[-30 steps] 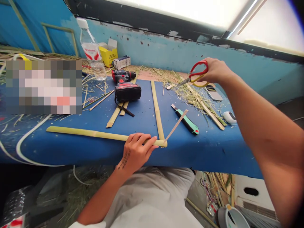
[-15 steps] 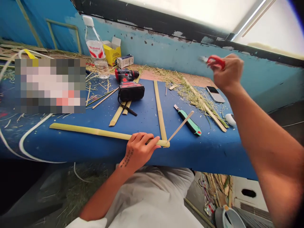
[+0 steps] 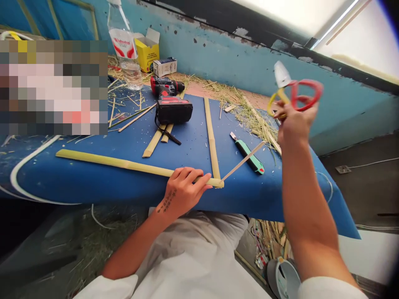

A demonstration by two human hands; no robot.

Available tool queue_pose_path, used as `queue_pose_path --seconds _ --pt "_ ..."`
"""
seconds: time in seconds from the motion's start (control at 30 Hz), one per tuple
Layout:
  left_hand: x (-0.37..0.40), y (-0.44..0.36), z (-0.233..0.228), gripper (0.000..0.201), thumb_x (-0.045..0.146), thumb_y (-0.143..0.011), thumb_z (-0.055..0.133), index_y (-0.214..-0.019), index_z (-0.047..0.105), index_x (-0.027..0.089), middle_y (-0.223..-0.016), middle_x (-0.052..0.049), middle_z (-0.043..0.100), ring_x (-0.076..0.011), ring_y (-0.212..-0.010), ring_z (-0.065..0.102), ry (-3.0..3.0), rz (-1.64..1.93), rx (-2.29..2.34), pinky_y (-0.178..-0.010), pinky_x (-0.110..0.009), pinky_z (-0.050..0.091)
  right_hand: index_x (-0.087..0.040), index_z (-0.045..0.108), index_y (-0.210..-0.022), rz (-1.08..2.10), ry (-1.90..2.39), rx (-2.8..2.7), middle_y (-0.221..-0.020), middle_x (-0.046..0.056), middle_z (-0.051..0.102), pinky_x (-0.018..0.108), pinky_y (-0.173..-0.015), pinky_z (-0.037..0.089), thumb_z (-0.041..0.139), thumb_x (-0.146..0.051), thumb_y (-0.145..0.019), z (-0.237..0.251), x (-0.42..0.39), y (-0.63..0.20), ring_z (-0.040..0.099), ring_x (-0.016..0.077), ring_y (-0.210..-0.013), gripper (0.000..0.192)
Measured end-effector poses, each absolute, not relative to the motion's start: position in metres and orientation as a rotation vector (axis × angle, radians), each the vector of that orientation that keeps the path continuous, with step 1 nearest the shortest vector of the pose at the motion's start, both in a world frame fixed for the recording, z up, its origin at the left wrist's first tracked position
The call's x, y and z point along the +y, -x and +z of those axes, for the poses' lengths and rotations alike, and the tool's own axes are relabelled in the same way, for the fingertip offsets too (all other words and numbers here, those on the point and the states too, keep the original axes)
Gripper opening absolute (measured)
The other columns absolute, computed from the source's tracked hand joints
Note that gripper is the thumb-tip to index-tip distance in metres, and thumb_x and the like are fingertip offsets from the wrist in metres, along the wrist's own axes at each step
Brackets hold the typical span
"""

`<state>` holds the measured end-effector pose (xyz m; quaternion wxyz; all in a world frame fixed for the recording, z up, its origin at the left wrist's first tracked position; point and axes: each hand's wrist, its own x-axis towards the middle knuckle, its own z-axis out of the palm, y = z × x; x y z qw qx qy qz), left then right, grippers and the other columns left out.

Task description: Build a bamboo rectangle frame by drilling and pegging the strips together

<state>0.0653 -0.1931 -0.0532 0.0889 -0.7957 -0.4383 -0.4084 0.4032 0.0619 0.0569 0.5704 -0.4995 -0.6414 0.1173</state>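
My left hand (image 3: 186, 189) is closed around a long bamboo strip (image 3: 112, 161) near its right end, by the table's front edge. A second bamboo strip (image 3: 210, 137) runs back from that end, forming a corner with it. From the corner a thin wooden stick (image 3: 243, 162) slants up to the right. Raised over the right side of the table, my right hand (image 3: 296, 120) grips scissors (image 3: 304, 94) with red and yellow handles, silver blades pointing up. A green and black utility knife (image 3: 248, 154) lies between the hands, behind the stick.
A cordless drill (image 3: 173, 109) rests on bamboo pieces (image 3: 152, 145) at the back. Behind it stand a water bottle (image 3: 124, 54), a yellow box (image 3: 147, 52) and a small carton (image 3: 165, 66). Bamboo shavings (image 3: 240, 112) litter the blue table (image 3: 187, 145). A white cable (image 3: 28, 166) loops at left.
My right hand has turned and come lower and nearer, so the scissors' handles now show. The left hand keeps its hold on the bamboo strip. The camera view has shifted slightly.
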Motion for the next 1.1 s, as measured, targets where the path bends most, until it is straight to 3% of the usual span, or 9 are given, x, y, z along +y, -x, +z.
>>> queue_pose_path --seconds 0.1,0.27,0.37,0.43,0.53,0.6,0.8,0.93,1.1 --pt "-0.192 -0.063 -0.053 0.02 0.039 -0.103 0.07 -0.116 0.079 0.028 -0.102 -0.004 0.08 -0.0201 -0.095 0.068 2.382 -1.174 -1.281 -0.089 -0.038 0.043 -0.027 0.043 -0.108 0.428 1.224 -1.28 -0.118 0.014 0.067 0.033 -0.06 0.038 0.063 -0.041 -0.078 0.07 0.025 -0.391 0.054 0.0151 -0.072 0.039" --pt "-0.192 -0.056 -0.048 0.028 0.044 -0.105 0.065 -0.125 0.076 0.028 -0.111 -0.007 0.079 -0.0224 -0.099 0.067 2.458 -0.997 -1.257 -0.093 -0.041 0.041 -0.02 0.068 -0.109 1.075 1.322 -1.427 -0.096 0.013 0.07 0.031 -0.051 0.024 0.068 -0.073 -0.081 0.092 -0.047 -0.362 0.04 0.0126 -0.062 0.06" --pt "-0.193 -0.052 -0.039 0.048 0.059 -0.102 0.063 -0.138 0.072 0.028 -0.122 -0.011 0.076 -0.0263 -0.106 0.066 2.491 -0.919 -1.248 -0.097 -0.044 0.041 -0.024 0.071 -0.12 0.83 1.438 -1.425 -0.088 0.007 0.073 0.029 -0.052 0.03 0.074 -0.077 -0.082 0.102 -0.088 -0.352 0.041 0.0108 -0.058 0.065" --pt "-0.193 -0.049 -0.026 0.056 0.063 -0.101 0.061 -0.14 0.071 0.024 -0.125 -0.013 0.074 -0.0277 -0.108 0.066 2.563 -0.917 -1.269 -0.096 -0.044 0.044 -0.023 0.077 -0.11 0.488 1.511 -1.591 -0.081 0.005 0.071 0.031 -0.057 0.039 0.07 -0.071 -0.089 0.11 -0.117 -0.352 0.048 0.013 -0.06 0.053" --pt "-0.184 -0.046 0.002 0.045 0.051 -0.109 0.054 -0.137 0.072 0.022 -0.127 -0.012 0.073 -0.0253 -0.111 0.067 2.753 -1.061 -1.314 -0.095 -0.04 0.048 -0.024 0.08 -0.11 -0.22 1.567 -1.883 -0.089 0.006 0.076 0.037 -0.071 0.048 0.07 -0.047 -0.089 0.121 -0.156 -0.359 0.062 0.0208 -0.073 0.032" --pt "-0.172 -0.048 0.022 0.04 0.046 -0.11 0.055 -0.139 0.071 0.023 -0.128 -0.01 0.074 -0.0233 -0.116 0.068 2.914 -1.323 -1.293 -0.101 -0.037 0.05 -0.026 0.077 -0.124 -0.444 1.564 -1.929 -0.104 0.007 0.079 0.043 -0.079 0.052 0.069 -0.035 -0.083 0.124 -0.174 -0.367 0.068 0.0267 -0.084 0.042" --pt "-0.144 -0.095 0.04 0.053 0.056 -0.105 0.062 -0.143 0.063 0.019 -0.121 -0.013 0.074 -0.0216 -0.111 0.07 3.456 -2.213 -0.861 -0.092 -0.032 0.054 -0.029 0.075 -0.127 -0.456 1.54 -1.827 -0.112 0.005 0.08 0.042 -0.079 0.054 0.069 -0.025 -0.076 0.115 -0.195 -0.389 0.07 0.0275 -0.087 0.052" --pt "-0.143 -0.132 0.032 0.049 0.065 -0.103 0.058 -0.099 0.069 0.017 -0.07 0.003 0.045 -0.0097 -0.06 0.044 3.309 -2.831 -0.765 -0.056 -0.025 0.036 -0.03 0.076 -0.127 -0.41 1.5 -1.768 -0.112 0.005 0.081 0.042 -0.077 0.055 0.07 -0.023 -0.076 0.109 -0.201 -0.394 0.072 0.0274 -0.087 0.052" --pt "-0.144 -0.147 0.022 0.053 0.065 -0.101 0.062 -0.075 0.052 0.02 -0.065 0.004 0.032 -0.0093 -0.056 0.028 3.067 -3.093 -0.896 -0.051 -0.027 0.023 -0.035 0.075 -0.135 -0.441 1.411 -1.786 -0.112 0.004 0.081 0.047 -0.084 0.057 0.068 -0.026 -0.084 0.117 -0.206 -0.397 0.075 0.0289 -0.091 0.052"
